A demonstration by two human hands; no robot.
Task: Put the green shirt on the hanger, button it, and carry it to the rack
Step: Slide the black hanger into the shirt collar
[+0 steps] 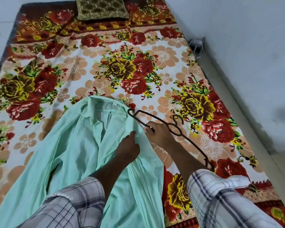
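You are at the start of the task. The green shirt (76, 145) lies open on the bed (155, 63), its collar pointing away from you, its front unbuttoned. Your right hand (158, 134) is closed around the lower bar of the hanger (168, 127), and one end of the hanger touches the shirt's shoulder near the collar. It is not inside the shirt yet. Your left hand (128, 148) pinches the front edge of the shirt, it seems to open the way for the hanger. Still to do: slide both hanger ends into the shoulders, close the buttons, and carry all to the rack, which is not in view.
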